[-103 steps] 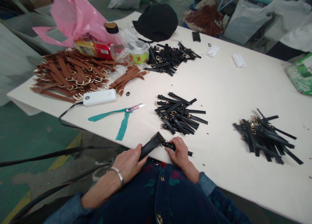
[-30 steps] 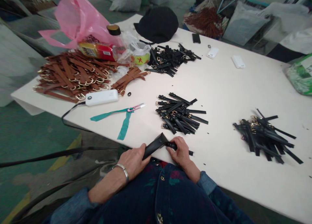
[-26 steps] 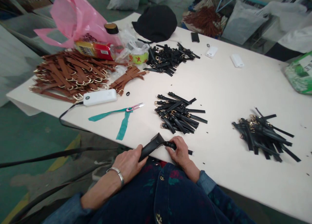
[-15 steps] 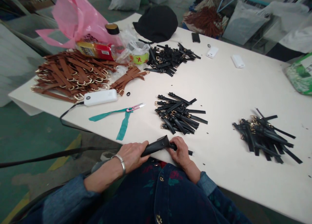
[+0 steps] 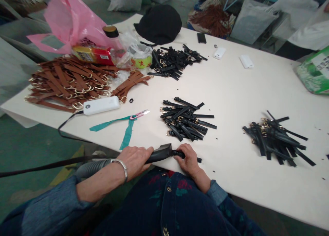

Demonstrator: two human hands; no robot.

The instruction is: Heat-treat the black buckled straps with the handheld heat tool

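My left hand (image 5: 135,160), with a metal bangle at its wrist, is closed around a black handheld tool (image 5: 161,153) with a curved body and a wider, squared end. I cannot tell its exact kind. My right hand (image 5: 189,160) pinches a short black strap (image 5: 177,153) at the table's front edge. One end of the strap points at the tool's squared end, and the other sticks out past my palm. Just beyond my hands lies a pile of black buckled straps (image 5: 187,121). Thread snips (image 5: 138,115) with pink handles and teal ribbon rest to the left.
Brown buckled straps (image 5: 64,82) heap at the left, near a white power bank (image 5: 101,106) with a cable. More black straps lie at the right (image 5: 275,136) and back (image 5: 172,61). A black cap (image 5: 160,23) and pink bag (image 5: 69,20) stand behind. A grey corrugated hose (image 5: 92,168) runs below.
The tool's squared end has drawn back slightly left from my right hand, baring more of the strap. My left forearm has shifted left, and more grey hose shows. The whole view has moved slightly.
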